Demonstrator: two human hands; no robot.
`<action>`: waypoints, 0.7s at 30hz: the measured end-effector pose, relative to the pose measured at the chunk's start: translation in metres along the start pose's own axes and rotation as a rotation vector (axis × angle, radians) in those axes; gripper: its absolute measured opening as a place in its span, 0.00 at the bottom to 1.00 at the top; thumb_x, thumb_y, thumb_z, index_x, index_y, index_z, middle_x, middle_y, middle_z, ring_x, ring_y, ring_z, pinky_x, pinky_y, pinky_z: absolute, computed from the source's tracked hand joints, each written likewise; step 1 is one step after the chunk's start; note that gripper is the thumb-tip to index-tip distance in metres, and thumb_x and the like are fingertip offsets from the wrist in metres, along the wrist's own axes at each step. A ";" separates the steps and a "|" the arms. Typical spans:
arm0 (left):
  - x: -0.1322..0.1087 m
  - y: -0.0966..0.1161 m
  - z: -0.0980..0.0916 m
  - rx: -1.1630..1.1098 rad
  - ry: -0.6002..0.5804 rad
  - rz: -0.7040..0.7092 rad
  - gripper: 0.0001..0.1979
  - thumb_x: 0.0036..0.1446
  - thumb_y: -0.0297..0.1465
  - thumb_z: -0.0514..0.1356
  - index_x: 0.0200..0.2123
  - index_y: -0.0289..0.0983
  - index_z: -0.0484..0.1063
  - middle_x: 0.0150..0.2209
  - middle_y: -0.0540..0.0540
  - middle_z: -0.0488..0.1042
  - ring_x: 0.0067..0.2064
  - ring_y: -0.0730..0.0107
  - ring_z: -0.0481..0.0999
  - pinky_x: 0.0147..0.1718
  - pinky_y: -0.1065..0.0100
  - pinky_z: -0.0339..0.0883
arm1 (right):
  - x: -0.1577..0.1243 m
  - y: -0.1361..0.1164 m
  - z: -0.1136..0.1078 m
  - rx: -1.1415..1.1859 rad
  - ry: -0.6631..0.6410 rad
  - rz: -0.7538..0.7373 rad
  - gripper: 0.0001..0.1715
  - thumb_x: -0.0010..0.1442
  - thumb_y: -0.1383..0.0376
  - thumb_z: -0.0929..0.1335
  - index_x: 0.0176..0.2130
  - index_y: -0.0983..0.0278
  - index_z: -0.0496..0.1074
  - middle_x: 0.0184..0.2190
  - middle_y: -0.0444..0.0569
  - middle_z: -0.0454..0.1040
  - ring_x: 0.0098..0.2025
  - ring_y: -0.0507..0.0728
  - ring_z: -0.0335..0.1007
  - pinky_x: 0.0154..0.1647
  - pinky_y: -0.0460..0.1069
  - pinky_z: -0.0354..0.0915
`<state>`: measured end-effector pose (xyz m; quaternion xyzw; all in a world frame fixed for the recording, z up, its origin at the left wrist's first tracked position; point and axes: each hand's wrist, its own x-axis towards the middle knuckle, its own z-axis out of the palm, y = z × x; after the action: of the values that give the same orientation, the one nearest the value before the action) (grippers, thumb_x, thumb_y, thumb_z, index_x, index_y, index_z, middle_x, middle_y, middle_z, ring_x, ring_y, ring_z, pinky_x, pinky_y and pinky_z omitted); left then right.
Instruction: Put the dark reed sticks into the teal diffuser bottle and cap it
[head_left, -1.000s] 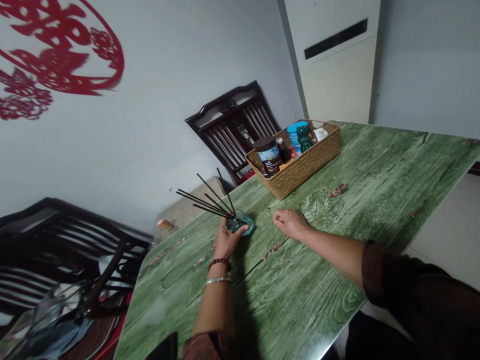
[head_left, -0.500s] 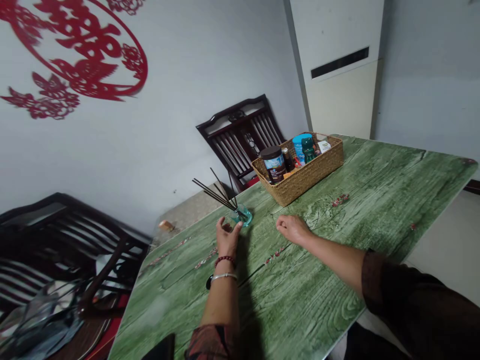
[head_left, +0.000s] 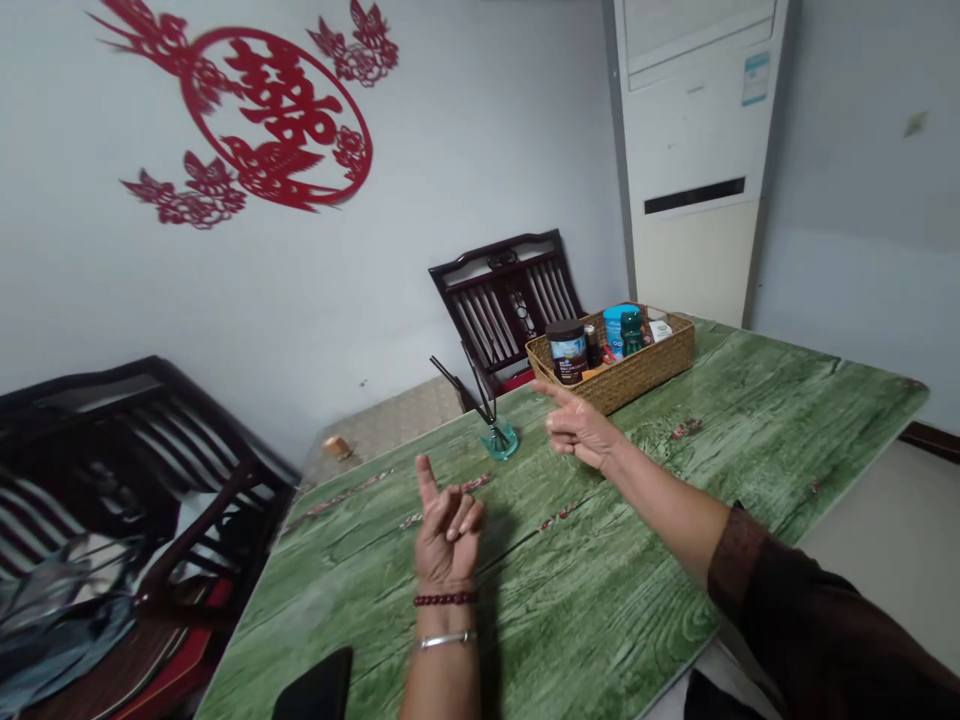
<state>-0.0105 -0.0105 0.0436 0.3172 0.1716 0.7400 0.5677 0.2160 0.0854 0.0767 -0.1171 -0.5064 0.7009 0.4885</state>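
My left hand (head_left: 448, 525) is raised above the green table, palm turned up. Its index finger points away from me while the other fingers curl in, and nothing is held. Just beyond it stands a reed diffuser (head_left: 500, 442), a small teal glass holder with dark sticks leaning out, apart from the hand. My right hand (head_left: 579, 425) also points, its index finger stretched toward the left and its other fingers folded, with nothing in it. It hovers in front of the woven basket (head_left: 637, 380) and hides the basket's near left corner.
The basket holds a dark-lidded jar (head_left: 568, 352), a blue tub (head_left: 619, 325) and a green bottle (head_left: 632, 332). A black flat object (head_left: 319, 688) lies at the table's (head_left: 360, 590) near edge. Dark wooden chairs (head_left: 517, 300) stand behind and at left.
My left hand has drawn back from the diffuser and turned over, its index finger extended. My right hand has gone from a fist to pointing and risen slightly. The view has tilted up.
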 end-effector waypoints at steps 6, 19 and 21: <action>-0.003 -0.030 -0.025 -0.132 0.081 -0.088 0.37 0.56 0.15 0.59 0.63 0.55 0.64 0.21 0.60 0.59 0.16 0.85 0.59 0.18 0.82 0.57 | 0.004 0.042 -0.015 0.301 -0.024 0.014 0.42 0.50 0.64 0.74 0.62 0.53 0.62 0.16 0.28 0.41 0.17 0.46 0.30 0.18 0.42 0.39; -0.004 -0.035 -0.018 -0.063 0.193 -0.177 0.26 0.54 0.22 0.65 0.55 0.48 0.71 0.20 0.60 0.50 0.16 0.86 0.52 0.18 0.83 0.53 | 0.011 0.100 -0.042 0.137 0.179 0.173 0.41 0.47 0.62 0.76 0.59 0.57 0.66 0.17 0.29 0.54 0.16 0.45 0.45 0.22 0.43 0.53; -0.007 -0.045 -0.011 -0.016 0.203 -0.237 0.20 0.52 0.25 0.68 0.49 0.44 0.73 0.20 0.61 0.50 0.17 0.87 0.52 0.18 0.82 0.52 | 0.033 0.096 -0.036 -0.098 0.284 0.141 0.47 0.43 0.60 0.78 0.60 0.57 0.64 0.24 0.34 0.66 0.23 0.48 0.61 0.30 0.46 0.63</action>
<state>0.0161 -0.0026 0.0063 0.2137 0.2587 0.6974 0.6333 0.1687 0.1326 -0.0081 -0.2741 -0.4563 0.6842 0.4985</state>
